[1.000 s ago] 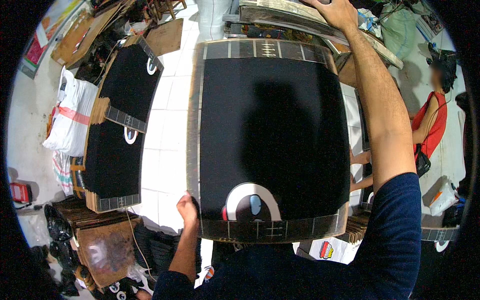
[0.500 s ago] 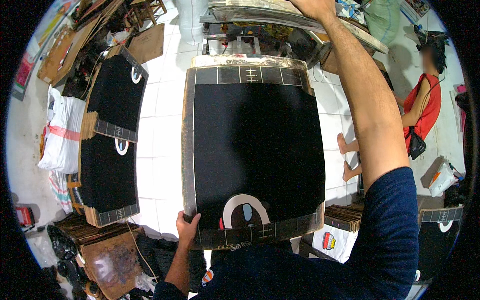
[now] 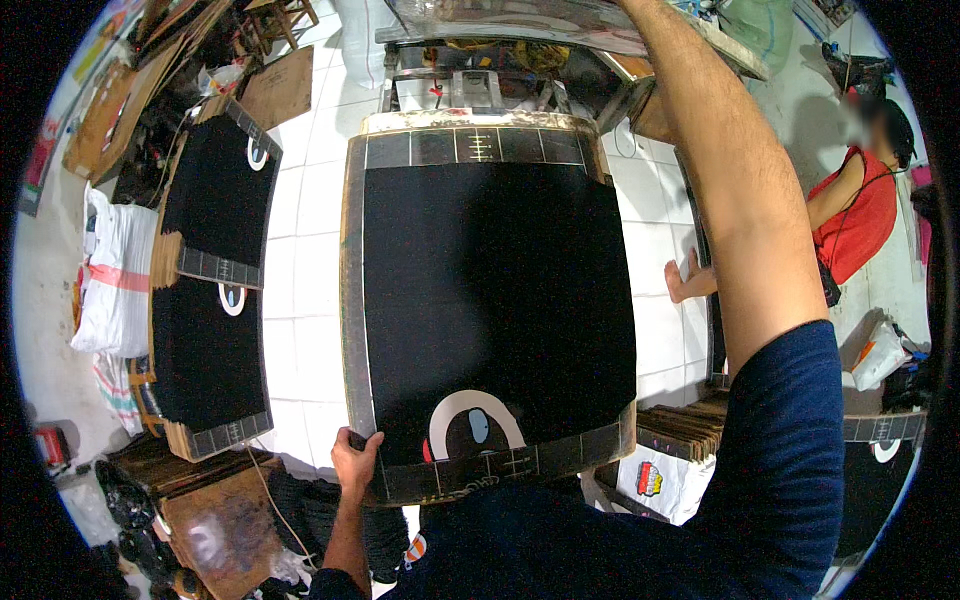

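A flat board (image 3: 356,280) lies in front of me, covered by black cloth (image 3: 510,300). Its near end carries a printed pale arch (image 3: 446,418) around a small light-blue oval (image 3: 478,426). At the near left corner my left hand (image 3: 354,462) grips the board's edge, thumb on top. My right arm stretches away past the board's far right side. The hand itself is cut off by the top of the picture, close to a wide frame-like panel (image 3: 520,22) beyond the board, so whatever it touches is hidden.
Boards with black cloth (image 3: 215,200) stand along the left beside a white sack (image 3: 118,285). Stacked brown boards (image 3: 685,430) sit at the near right. A person in red (image 3: 862,215) is at the right. White floor tiles (image 3: 295,350) run between.
My right hand has gone farther forward, out of the picture. The far panel appears shifted and tilted. My left hand keeps its grip. The person in red has changed posture.
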The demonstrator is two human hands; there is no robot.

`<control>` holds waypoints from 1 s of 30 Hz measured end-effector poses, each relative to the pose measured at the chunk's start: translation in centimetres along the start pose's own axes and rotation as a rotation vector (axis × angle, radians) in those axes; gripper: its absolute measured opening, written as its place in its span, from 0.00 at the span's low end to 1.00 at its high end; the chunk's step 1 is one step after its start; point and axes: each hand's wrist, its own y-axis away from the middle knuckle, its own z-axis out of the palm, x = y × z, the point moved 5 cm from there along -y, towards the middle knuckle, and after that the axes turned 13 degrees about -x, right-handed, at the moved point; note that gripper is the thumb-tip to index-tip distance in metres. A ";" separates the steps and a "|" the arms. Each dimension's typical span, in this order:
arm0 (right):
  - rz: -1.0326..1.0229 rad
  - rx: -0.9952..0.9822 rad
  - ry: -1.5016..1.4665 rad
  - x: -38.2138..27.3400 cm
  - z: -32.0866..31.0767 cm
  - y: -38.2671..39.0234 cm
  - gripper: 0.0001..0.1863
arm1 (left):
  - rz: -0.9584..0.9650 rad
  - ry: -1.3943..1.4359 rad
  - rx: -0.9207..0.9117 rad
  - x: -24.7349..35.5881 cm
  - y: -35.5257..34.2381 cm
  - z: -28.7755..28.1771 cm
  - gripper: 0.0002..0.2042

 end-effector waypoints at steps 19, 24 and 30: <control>0.026 -0.086 -0.008 0.3 -1.5 -2.7 0.53 | 0.018 -0.162 0.083 3.0 -1.0 -2.1 0.30; 0.063 -0.014 0.043 0.5 -1.5 -3.2 0.53 | -0.021 -0.159 0.012 3.9 -1.0 -2.4 0.31; 0.028 0.004 0.007 0.7 -1.7 -3.5 0.56 | -0.014 -0.177 0.021 5.1 -1.2 -2.7 0.26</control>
